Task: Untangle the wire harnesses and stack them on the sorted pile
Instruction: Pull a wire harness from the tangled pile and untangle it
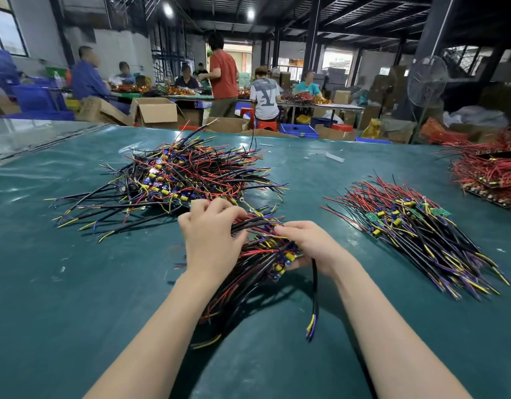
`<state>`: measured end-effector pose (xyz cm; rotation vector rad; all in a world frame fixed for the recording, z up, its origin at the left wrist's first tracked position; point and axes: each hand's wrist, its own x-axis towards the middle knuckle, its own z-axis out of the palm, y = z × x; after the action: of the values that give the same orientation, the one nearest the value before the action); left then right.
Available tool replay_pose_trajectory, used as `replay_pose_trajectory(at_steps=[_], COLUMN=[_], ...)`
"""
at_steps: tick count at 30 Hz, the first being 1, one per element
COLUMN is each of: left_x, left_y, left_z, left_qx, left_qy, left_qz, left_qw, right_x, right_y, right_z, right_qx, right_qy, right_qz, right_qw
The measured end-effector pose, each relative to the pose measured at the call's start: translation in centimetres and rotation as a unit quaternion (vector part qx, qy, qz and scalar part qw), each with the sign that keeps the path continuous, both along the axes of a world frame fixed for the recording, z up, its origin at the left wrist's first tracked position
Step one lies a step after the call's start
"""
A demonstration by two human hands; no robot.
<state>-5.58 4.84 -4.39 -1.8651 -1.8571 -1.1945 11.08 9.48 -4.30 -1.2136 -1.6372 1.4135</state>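
A bunch of wire harnesses with black, red, yellow and purple leads and small circuit boards lies between my hands at the table's front centre. My left hand grips the bunch's black wires from above, fingers curled round them. My right hand holds the bunch's right side, thumb on top and fingers under the boards; one black lead hangs down from it. A large tangled heap sits behind, to the left. The sorted pile lies to the right, wires lined up.
The green table cover spreads all round. Stacks of red-wired boards sit at the far right edge. Small white scraps lie at the back. Beyond the table, people work at benches among cardboard boxes, blue crates and a standing fan.
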Motion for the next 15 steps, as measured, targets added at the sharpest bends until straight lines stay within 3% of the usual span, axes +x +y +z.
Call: replay_pose_trajectory(at_steps=[3,5,7,9,12,14,15], left_x=[0.5,1.3,2.3,3.0,2.2,1.5,1.5], left_y=[-0.3,-0.7,-1.2,-1.6,-1.1,-0.3,0.1], left_z=[0.3,0.8,0.9,0.8,0.8,0.8,0.7], left_qx=[0.075,0.173,0.187,0.124,-0.047,-0.146,-0.184], left_qy=[-0.024,-0.019,-0.012,-0.031,-0.109,-0.211,-0.303], left_qz=[0.007,-0.063,-0.136,-0.129,-0.022,0.000,-0.041], left_qw=[0.997,0.983,0.973,0.983,0.993,0.967,0.934], right_x=[-1.0,-1.7,-2.2,-2.2,-2.0,-1.9,-1.9], right_y=[-0.4,-0.4,-0.3,-0.3,-0.1,-0.1,0.0], right_z=[-0.6,-0.9,-1.1,-0.9,-0.8,-0.6,-0.6], right_qx=[-0.019,-0.057,-0.087,-0.105,-0.100,-0.084,-0.077], right_qy=[0.099,0.193,0.285,0.347,0.409,0.417,0.418], right_qz=[-0.080,-0.129,-0.148,-0.168,-0.214,-0.245,-0.254], right_qw=[0.992,0.971,0.943,0.917,0.882,0.871,0.869])
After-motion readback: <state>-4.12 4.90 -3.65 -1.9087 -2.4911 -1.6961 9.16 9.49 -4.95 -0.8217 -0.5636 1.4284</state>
